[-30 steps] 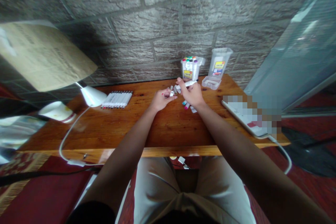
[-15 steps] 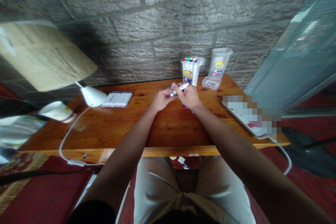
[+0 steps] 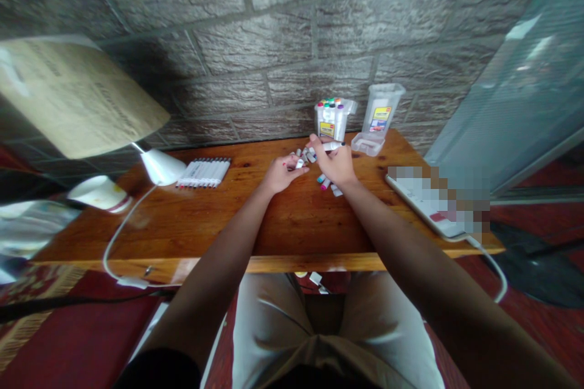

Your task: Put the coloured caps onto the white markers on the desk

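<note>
On the wooden bench [image 3: 296,228], a clear case [image 3: 326,129] packed with upright markers [image 3: 340,115] stood at 12 o'clock from the right hand [image 3: 337,165]. That hand gripped a white marker [image 3: 333,146], which lay along its 12 o'clock side with the dark end toward 3 o'clock. At 9 o'clock, the left hand [image 3: 279,174] pinched a small white piece [image 3: 300,163] at its own 2 o'clock.
</note>
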`<state>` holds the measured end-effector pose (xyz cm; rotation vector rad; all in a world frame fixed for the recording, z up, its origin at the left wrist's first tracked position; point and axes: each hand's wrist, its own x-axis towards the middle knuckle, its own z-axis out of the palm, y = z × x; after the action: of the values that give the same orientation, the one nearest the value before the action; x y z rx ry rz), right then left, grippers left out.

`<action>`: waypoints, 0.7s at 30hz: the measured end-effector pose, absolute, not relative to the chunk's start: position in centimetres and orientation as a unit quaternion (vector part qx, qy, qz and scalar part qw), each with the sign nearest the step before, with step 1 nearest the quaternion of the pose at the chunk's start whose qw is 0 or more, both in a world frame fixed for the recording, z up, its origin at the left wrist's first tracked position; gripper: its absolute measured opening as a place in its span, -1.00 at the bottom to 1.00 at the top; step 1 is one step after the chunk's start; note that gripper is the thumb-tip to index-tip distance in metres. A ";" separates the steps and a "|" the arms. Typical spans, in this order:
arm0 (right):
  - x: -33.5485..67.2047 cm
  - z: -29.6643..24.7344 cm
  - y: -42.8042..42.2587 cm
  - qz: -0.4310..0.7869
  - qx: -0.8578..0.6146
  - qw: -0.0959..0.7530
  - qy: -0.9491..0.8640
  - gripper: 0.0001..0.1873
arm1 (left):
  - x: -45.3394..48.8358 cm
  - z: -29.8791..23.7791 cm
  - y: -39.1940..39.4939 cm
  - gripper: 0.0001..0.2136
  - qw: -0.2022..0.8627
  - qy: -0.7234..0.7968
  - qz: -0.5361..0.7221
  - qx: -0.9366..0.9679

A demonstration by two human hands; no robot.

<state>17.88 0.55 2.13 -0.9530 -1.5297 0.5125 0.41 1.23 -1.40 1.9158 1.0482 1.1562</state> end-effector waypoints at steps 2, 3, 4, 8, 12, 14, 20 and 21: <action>17.6 2.2 0.2 0.238 -0.406 0.578 -0.666 -0.46 | 0.4 -1.5 1.3 -0.68 0.329 0.397 0.444 0.733; 17.6 2.2 0.1 0.245 -0.407 0.572 -0.668 -0.45 | 0.4 -1.6 1.3 -0.68 0.331 0.397 0.445 0.731; 17.6 2.2 0.1 0.251 -0.408 0.567 -0.670 -0.44 | 0.4 -1.7 1.4 -0.68 0.335 0.396 0.446 0.729; 17.6 1.8 0.4 0.264 -0.393 0.551 -0.687 -0.45 | 0.3 -2.0 1.6 -0.66 0.350 0.386 0.452 0.724; 17.5 1.4 0.7 0.262 -0.366 0.550 -0.704 -0.46 | 0.3 -2.0 1.6 -0.66 0.344 0.393 0.453 0.723; 17.5 1.3 0.8 0.258 -0.365 0.546 -0.708 -0.46 | 0.2 -2.0 1.5 -0.67 0.338 0.397 0.448 0.726; 17.5 1.3 0.4 0.208 -0.356 0.492 -0.767 -0.41 | 0.2 -1.7 1.3 -0.69 0.330 0.402 0.439 0.733; 17.5 1.4 0.3 0.192 -0.356 0.486 -0.775 -0.41 | 0.2 -1.7 1.3 -0.69 0.330 0.402 0.437 0.733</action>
<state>17.46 0.29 1.41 -0.8665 -1.8860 0.4669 0.22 1.30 -1.68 1.9180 1.0516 1.1441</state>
